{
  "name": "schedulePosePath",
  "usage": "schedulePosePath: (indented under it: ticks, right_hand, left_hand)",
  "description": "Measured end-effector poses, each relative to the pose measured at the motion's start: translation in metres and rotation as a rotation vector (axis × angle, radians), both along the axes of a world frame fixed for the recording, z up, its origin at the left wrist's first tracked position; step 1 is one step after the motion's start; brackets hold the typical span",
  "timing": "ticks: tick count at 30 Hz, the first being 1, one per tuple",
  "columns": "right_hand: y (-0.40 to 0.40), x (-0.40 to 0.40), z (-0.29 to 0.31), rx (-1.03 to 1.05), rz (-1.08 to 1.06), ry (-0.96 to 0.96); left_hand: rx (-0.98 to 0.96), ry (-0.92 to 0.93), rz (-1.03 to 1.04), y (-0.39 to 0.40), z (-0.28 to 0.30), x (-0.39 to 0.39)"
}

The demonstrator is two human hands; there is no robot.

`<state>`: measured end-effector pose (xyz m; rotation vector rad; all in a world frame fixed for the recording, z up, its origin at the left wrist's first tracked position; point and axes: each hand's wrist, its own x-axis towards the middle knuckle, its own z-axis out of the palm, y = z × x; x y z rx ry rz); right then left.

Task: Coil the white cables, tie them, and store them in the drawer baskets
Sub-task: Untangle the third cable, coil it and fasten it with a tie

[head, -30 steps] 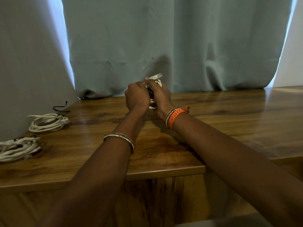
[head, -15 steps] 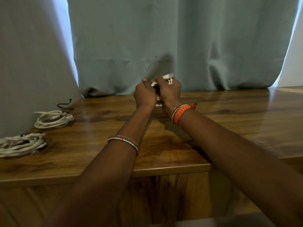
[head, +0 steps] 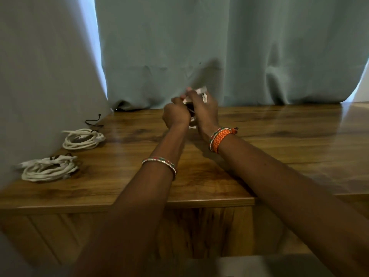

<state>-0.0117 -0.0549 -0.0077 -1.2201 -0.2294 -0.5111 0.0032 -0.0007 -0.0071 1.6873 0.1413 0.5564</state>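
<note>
Two hands meet above the middle of the wooden tabletop [head: 199, 176], and between them sits the white cable [head: 203, 92] being worked. The left hand [head: 175, 114] is curled into a fist beside the bundle, apparently pinching a dark tie at its middle, though blur hides exactly what the fingers have. The right hand [head: 205, 110] wraps around the coil itself, with a white connector end poking out above the knuckles. This looks like the tying step. To do it well, the right hand should keep the loops pressed flat together while the left draws the tie snug round the waist of the coil — slack there would let the loops spring apart once released.

Further left on the tabletop lie two finished coils: the nearer coil [head: 48, 168] by the front edge and the farther coil [head: 82, 138] behind it, each with a dark band on it. A loose black tie [head: 93, 120] lies beyond them against the curtain [head: 179, 47]. Nothing blocks the hands. No drawer baskets are in view — storing is not yet begun.
</note>
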Motion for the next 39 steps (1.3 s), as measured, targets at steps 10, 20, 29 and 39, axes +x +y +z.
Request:
schedulePosePath:
  ticks: [10, 20, 29, 39]
  right_hand:
    - [0.101, 0.064, -0.020, -0.731, 0.118, 0.061]
    - [0.211, 0.127, -0.036, -0.968, 0.080, -0.058]
    - [0.201, 0.137, -0.039, -1.263, 0.070, -0.275]
    - [0.115, 0.092, -0.031, -0.985, -0.179, -0.373]
  left_hand:
    - [0.237, -0.101, 0.358, 0.199, 0.051, 0.023]
    - [0.274, -0.014, 0.386, 0.264, 0.033, 0.044]
    - [0.295, -0.016, 0.370, 0.268, 0.037, 0.062]
    - [0.279, 0.011, 0.369, 0.208, 0.037, 0.043]
